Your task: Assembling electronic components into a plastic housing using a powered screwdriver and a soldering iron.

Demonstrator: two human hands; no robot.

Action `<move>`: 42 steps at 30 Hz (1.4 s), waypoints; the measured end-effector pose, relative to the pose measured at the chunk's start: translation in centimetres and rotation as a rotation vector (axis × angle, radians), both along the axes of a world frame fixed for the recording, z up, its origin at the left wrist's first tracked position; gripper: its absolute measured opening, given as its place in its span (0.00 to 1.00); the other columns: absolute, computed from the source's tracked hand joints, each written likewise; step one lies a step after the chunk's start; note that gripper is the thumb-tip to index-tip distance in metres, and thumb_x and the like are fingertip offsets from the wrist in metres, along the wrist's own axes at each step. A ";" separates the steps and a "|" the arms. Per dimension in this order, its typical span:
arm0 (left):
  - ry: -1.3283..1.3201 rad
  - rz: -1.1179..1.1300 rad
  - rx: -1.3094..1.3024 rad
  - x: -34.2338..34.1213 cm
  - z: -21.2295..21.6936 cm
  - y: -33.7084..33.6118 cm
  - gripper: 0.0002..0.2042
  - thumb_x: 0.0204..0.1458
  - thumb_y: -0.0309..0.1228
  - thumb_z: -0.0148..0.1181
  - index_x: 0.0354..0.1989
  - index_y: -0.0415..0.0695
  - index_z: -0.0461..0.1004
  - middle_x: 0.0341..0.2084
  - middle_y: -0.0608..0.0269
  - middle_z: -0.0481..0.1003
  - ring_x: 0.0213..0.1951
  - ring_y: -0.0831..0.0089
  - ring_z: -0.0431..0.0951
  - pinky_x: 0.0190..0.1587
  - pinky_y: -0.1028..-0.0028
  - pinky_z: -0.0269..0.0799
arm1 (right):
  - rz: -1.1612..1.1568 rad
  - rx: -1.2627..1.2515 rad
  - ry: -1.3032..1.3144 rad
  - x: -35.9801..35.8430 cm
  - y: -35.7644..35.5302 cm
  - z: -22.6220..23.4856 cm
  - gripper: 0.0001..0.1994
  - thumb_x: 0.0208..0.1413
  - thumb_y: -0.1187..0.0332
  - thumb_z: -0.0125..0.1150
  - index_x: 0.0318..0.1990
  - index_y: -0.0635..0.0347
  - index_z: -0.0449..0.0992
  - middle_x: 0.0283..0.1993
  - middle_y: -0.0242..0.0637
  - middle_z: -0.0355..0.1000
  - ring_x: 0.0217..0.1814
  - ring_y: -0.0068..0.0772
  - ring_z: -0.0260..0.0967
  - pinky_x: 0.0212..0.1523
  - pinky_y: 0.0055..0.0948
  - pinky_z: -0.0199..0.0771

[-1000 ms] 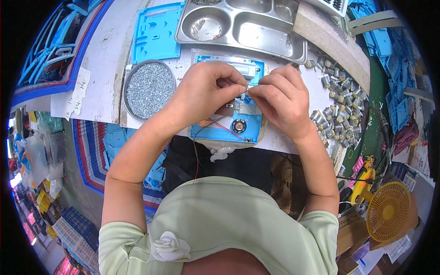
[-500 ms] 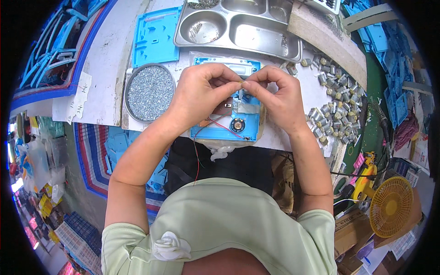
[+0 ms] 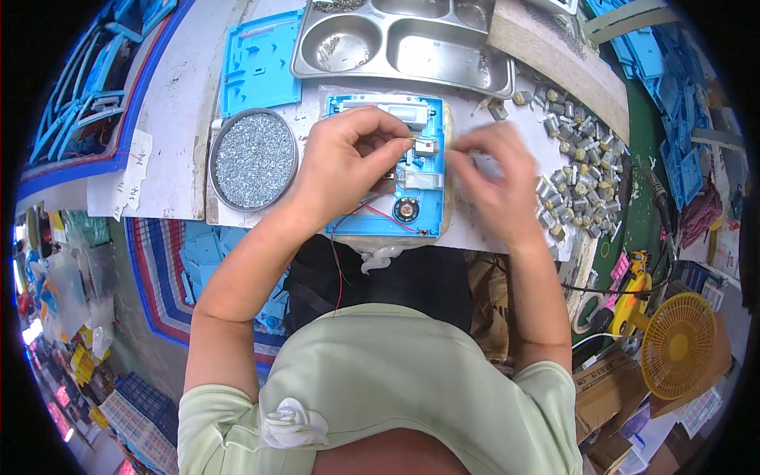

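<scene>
My left hand [image 3: 344, 162] is closed in a pinch, its thumb and fingertips at the left end of a small silver motor [image 3: 426, 148]. The motor is over a blue plastic housing [image 3: 427, 226], which has a round black speaker [image 3: 406, 209] near its front. Thin red and dark wires run across the housing and hang over the table's front edge. To the right of the housing is my right hand [image 3: 499, 170], smeared by motion, apart from the motor. Whether its fingers hold anything does not show.
On the left stands a round metal dish [image 3: 255, 158] full of small screws, with a blue plastic panel [image 3: 261, 67] behind it. A steel compartment tray [image 3: 431, 79] lies at the back. Many loose motors [image 3: 582, 170] cover the right side. A yellow fan [image 3: 677, 347] is at the lower right.
My right hand has parted from the left and moved right. The motor between them now shows, by my left fingertips. The whole view has shifted slightly.
</scene>
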State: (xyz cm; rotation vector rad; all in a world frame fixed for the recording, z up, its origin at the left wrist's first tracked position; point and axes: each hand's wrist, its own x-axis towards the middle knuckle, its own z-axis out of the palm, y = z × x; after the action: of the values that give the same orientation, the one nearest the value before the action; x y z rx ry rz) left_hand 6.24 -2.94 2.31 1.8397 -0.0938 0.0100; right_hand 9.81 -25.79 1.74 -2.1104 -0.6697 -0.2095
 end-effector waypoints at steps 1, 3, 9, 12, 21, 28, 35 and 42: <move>-0.131 0.003 0.125 -0.2 -0.1 0.1 0.04 0.54 0.22 0.68 0.37 0.38 0.81 0.27 0.66 0.78 0.25 0.82 0.76 0.28 0.79 0.72 | -0.057 -0.038 -0.131 -0.3 -2.4 0.2 0.07 0.48 0.76 0.71 0.36 0.63 0.80 0.39 0.38 0.78 0.40 0.34 0.74 0.46 0.33 0.73; -0.306 -0.008 0.305 -0.4 0.0 0.2 0.05 0.52 0.21 0.68 0.36 0.39 0.81 0.27 0.65 0.77 0.24 0.79 0.76 0.27 0.78 0.71 | -0.501 0.056 -0.031 -1.9 -8.8 1.6 0.08 0.54 0.78 0.69 0.41 0.62 0.80 0.41 0.34 0.78 0.44 0.27 0.74 0.49 0.26 0.74; -0.564 -0.063 0.564 0.2 -0.6 -0.6 0.06 0.48 0.23 0.69 0.33 0.46 0.80 0.26 0.66 0.74 0.31 0.67 0.75 0.39 0.68 0.66 | -0.942 0.957 0.176 -2.2 -27.0 1.8 0.17 0.64 0.67 0.67 0.54 0.66 0.71 0.43 0.38 0.73 0.40 0.29 0.70 0.43 0.35 0.75; -0.571 -0.060 0.614 0.4 -0.6 -1.0 0.07 0.45 0.25 0.71 0.32 0.47 0.80 0.29 0.67 0.74 0.36 0.65 0.73 0.44 0.64 0.62 | -0.939 1.029 0.169 -1.1 -30.1 1.1 0.13 0.65 0.64 0.67 0.47 0.63 0.74 0.40 0.38 0.73 0.38 0.29 0.69 0.40 0.34 0.73; -0.483 -0.015 0.634 0.7 -0.5 -1.6 0.07 0.40 0.26 0.72 0.29 0.46 0.81 0.38 0.64 0.72 0.40 0.65 0.69 0.45 0.64 0.60 | -0.981 0.709 -0.186 -6.8 -28.3 4.3 0.09 0.69 0.66 0.60 0.35 0.57 0.74 0.26 0.29 0.68 0.26 0.20 0.59 0.33 0.26 0.66; -0.487 -0.016 0.615 0.7 -0.6 -1.6 0.07 0.39 0.25 0.72 0.29 0.46 0.81 0.38 0.65 0.71 0.39 0.65 0.68 0.44 0.64 0.61 | -0.476 0.522 0.135 -8.9 -13.5 0.9 0.21 0.65 0.61 0.56 0.57 0.70 0.73 0.46 0.48 0.74 0.33 0.29 0.70 0.35 0.25 0.72; -0.451 -0.036 0.629 0.7 -0.6 -1.6 0.08 0.39 0.25 0.72 0.29 0.46 0.82 0.39 0.65 0.72 0.39 0.66 0.68 0.47 0.65 0.60 | -0.008 0.300 0.054 -6.3 -5.0 0.4 0.16 0.48 0.79 0.73 0.45 0.68 0.78 0.25 0.38 0.73 0.23 0.29 0.67 0.25 0.26 0.62; -0.449 -0.026 0.631 0.7 -0.8 -1.6 0.07 0.39 0.26 0.71 0.29 0.47 0.81 0.39 0.66 0.72 0.40 0.65 0.69 0.47 0.63 0.59 | 0.029 0.247 0.030 -6.2 -4.4 0.2 0.15 0.46 0.79 0.73 0.43 0.67 0.78 0.25 0.39 0.74 0.20 0.31 0.67 0.21 0.27 0.62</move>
State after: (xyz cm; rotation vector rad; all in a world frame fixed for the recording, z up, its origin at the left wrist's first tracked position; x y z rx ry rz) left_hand 6.96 -4.52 1.55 2.4369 -0.4795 0.4180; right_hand 3.63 -30.17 1.92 -1.8629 -0.6229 -0.2315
